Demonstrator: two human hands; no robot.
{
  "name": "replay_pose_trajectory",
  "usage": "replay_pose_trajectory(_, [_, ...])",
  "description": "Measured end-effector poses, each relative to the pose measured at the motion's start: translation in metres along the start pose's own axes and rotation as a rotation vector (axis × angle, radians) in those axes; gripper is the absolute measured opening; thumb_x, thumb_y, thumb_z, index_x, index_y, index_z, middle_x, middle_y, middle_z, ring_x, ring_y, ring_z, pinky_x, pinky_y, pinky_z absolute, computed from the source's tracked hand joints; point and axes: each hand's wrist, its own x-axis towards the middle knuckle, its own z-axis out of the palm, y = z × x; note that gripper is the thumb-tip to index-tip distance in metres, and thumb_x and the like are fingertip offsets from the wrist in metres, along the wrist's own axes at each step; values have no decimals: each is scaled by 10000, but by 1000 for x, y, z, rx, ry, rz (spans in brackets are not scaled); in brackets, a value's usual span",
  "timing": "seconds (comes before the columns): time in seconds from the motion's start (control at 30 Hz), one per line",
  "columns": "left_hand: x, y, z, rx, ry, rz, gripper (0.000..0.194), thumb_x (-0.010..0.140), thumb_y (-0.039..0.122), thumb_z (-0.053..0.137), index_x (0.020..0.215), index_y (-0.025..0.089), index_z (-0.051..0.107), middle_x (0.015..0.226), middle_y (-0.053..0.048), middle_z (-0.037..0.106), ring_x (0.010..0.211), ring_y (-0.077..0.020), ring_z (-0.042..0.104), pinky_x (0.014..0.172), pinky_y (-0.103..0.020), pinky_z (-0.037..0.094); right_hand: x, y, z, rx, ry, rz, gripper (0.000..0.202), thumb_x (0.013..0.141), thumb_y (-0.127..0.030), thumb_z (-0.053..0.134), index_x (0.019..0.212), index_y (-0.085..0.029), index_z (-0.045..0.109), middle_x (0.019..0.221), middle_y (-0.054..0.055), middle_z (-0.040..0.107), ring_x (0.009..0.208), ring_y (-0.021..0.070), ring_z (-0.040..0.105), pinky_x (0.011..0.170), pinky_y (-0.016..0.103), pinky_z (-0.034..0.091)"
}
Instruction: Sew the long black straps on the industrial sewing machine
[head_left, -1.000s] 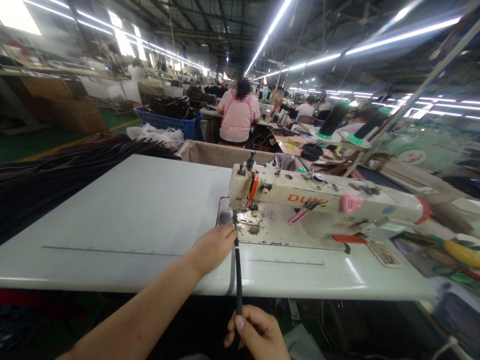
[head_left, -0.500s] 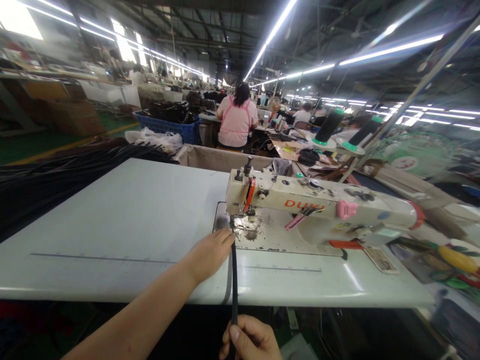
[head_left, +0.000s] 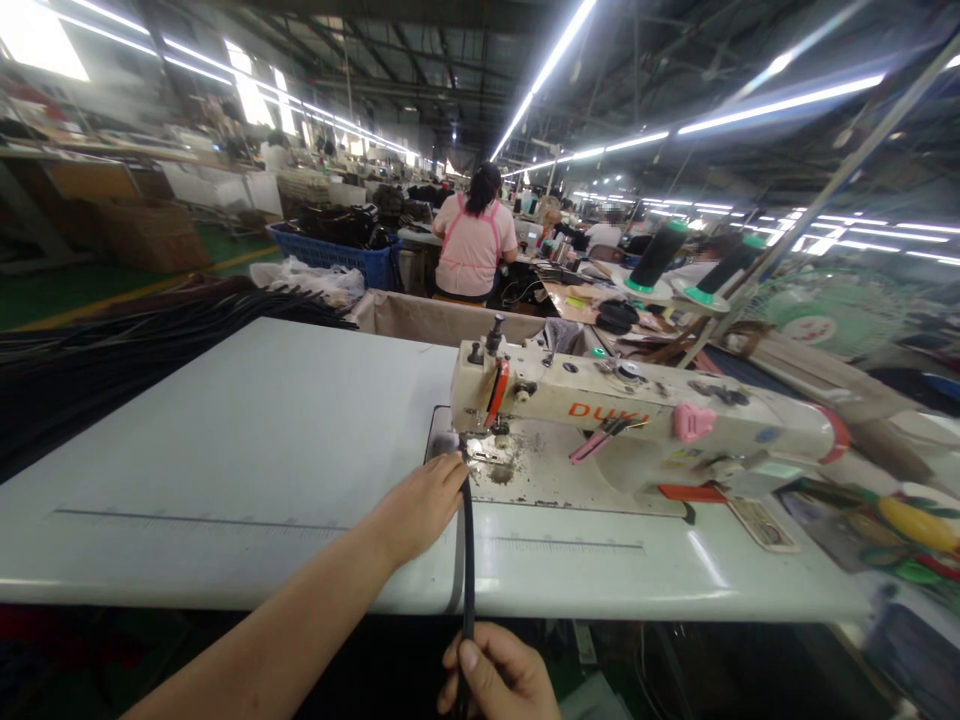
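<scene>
Pinching the black strap, the right hand likely holds it straight; the left hand, by the sewing machine, maybe steadies it, but I can't tell its grip.

My pale tabletop bore the sewing machine on its right side — a ruled scale ran along the near part, and the black strip crossed the front edge.

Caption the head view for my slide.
Right hand pinching a narrow black strip, left hand beside it at the industrial sewing machine.
</scene>
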Motion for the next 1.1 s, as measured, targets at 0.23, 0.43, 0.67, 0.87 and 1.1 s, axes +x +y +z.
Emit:
replay_pose_trajectory(0.23, [-4,1,-3,74,-95,81,227,1024,139,481,1214,146,605,1249,-112,675,1288,-273,613,1107,-415,521,3,-3,-4,-119,-26,-183,445,861,-640,753,797,-205,818,704,51,731,665,168,623,686,286,458])
replay_pose_trajectory(0.43, [-2,3,-9,82,-70,87,166,1016,149,510,1139,158,622,1235,-116,668,1235,-272,634,1083,-416,535,10,8,-4,-136,-4,-261,455,809,-662,783,795,-208,792,835,54,724,811,209,632,778,310,477])
replay_pose_trajectory(0.67, [-4,1,-4,12,-72,76,231,1016,116,440,1162,157,614,1243,-123,666,1259,-276,619,1090,-438,531,21,-13,4,-303,157,-246,552,812,-742,721,895,-201,795,788,34,670,755,198,589,724,297,457])
replay_pose_trajectory(0.87, [-4,0,-4,-25,-70,66,222,1014,133,459,1183,166,598,1243,-116,658,1271,-267,608,1105,-425,519,16,-32,13,-221,38,-74,651,762,-805,720,761,-154,730,660,17,638,631,148,513,628,273,383])
replay_pose_trajectory(1.1, [-3,-1,-7,-31,-71,53,207,1040,169,433,1168,167,596,1280,-131,640,1273,-267,610,1113,-447,527,-1,-33,6,-166,-3,-33,559,808,-719,755,805,-162,799,678,25,675,637,139,533,631,264,385])
